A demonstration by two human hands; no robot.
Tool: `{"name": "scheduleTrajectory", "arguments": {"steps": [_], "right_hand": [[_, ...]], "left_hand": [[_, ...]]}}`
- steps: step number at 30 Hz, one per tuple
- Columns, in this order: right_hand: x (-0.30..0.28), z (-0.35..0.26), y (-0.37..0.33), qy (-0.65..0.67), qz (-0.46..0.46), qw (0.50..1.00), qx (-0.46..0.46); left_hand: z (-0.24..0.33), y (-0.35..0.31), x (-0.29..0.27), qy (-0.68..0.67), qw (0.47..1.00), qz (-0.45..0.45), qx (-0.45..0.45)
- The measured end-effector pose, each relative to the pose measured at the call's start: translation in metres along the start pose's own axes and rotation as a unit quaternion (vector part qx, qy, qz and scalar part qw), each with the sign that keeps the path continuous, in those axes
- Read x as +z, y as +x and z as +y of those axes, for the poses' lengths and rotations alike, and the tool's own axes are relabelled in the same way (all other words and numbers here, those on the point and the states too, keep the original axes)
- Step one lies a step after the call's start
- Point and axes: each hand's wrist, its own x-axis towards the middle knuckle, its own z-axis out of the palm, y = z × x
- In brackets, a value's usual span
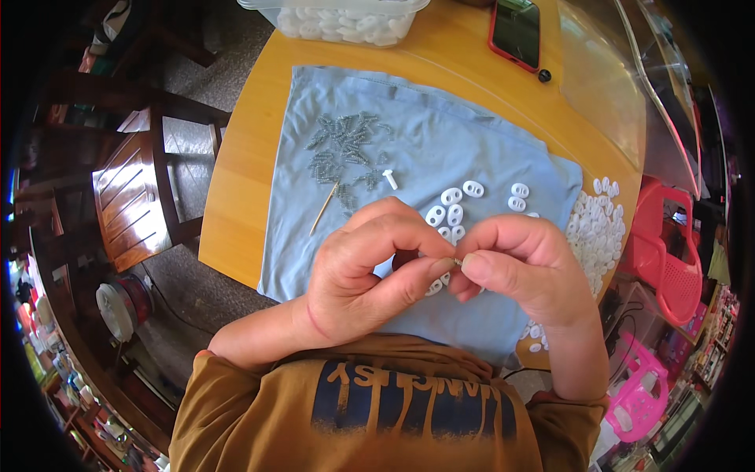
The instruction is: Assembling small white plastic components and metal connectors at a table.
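Observation:
My left hand (381, 267) and my right hand (519, 263) meet over a light blue cloth (440, 118), both pinched closed. Between their thumbs and forefingers is a tiny coil spring (458, 262), mostly covered by the fingertips. Just beyond the hands, and partly hidden by them, lie several white oval cord-lock pieces (451, 197), each with two holes. A heap of small grey springs (344, 138) is spread on the cloth to the far left. Near that heap rest a white T-shaped plastic plunger (390, 179) and a thin wooden stick (324, 208).
A large pile of white plastic pieces (594, 232) covers the table's right edge. At the back stand a clear tub (346, 23) of white parts and a red-cased phone (515, 35). A wooden chair (134, 189) is left of the table (236, 197); pink plastic chairs (664, 252) are right.

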Motion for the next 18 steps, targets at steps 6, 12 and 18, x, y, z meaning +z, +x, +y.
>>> {"name": "scheduleTrajectory", "arguments": {"steps": [6, 12, 18], "right_hand": [[0.003, 0.003, -0.003, -0.048, 0.024, 0.998, -0.044], [0.013, 0.011, 0.002, -0.193, 0.076, 0.966, -0.155], [0.012, 0.021, 0.016, -0.493, 0.14, 0.746, -0.426]], "left_hand": [[0.001, 0.0, -0.002, 0.036, 0.999, -0.01, 0.009], [0.006, -0.008, 0.006, -0.084, 0.989, 0.029, -0.121], [0.007, -0.009, 0.011, -0.296, 0.92, 0.032, -0.254]]}}
